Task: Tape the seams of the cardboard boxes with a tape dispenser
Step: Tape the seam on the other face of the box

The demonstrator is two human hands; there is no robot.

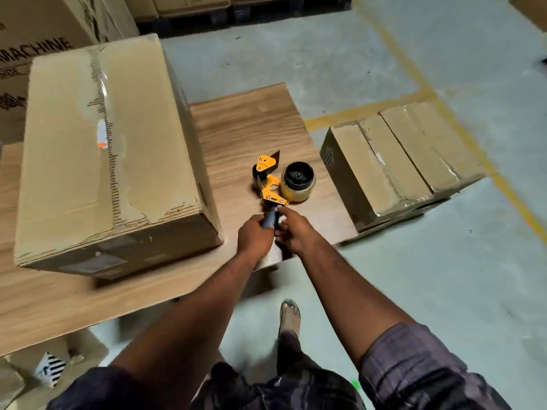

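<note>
A yellow and black tape dispenser (pixel 268 179) lies on the wooden table (pixel 245 128), its roll of clear tape (pixel 297 182) on the right side. My left hand (pixel 255 236) grips the dispenser's grey handle from the left. My right hand (pixel 293 230) holds the handle from the right, with the forefinger stretched up towards the yellow frame. A large cardboard box (pixel 100 149) stands on the table to the left of the dispenser, with a strip of clear tape along its top seam.
Taped cardboard boxes (pixel 399 161) sit side by side on the floor right of the table. More printed cartons (pixel 38 39) are stacked at the back left. Yellow lines (pixel 426 93) cross the grey floor. My sandalled foot (pixel 290 313) stands below the table edge.
</note>
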